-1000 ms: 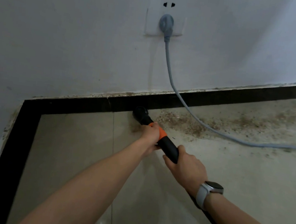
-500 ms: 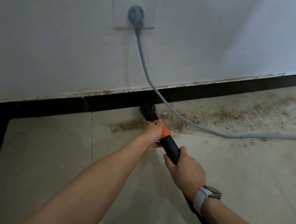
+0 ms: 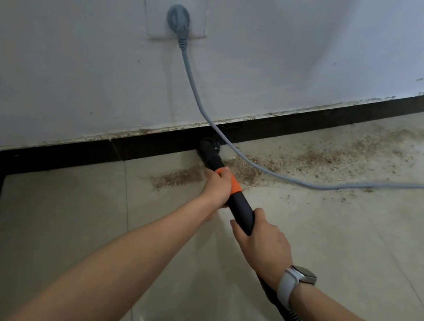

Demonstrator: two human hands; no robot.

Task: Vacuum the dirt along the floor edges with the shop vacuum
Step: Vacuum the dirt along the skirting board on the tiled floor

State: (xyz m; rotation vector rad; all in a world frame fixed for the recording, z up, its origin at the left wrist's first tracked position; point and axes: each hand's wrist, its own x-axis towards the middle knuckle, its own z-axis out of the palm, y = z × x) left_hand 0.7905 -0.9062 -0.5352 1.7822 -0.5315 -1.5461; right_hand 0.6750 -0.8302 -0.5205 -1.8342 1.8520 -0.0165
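With the left hand (image 3: 219,185) and right hand (image 3: 262,243) both gripping the vacuum wand (image 3: 239,207), its nozzle (image 3: 208,149) is working against the baseboard (image 3: 318,123), risking snagging the grey power cord (image 3: 248,159) trailing just beside it through the dirt (image 3: 313,157).

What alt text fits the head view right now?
Both hands, left hand ahead of right hand, grip a black vacuum wand whose nozzle meets the black baseboard; brown dirt and a grey power cord lie to its right.
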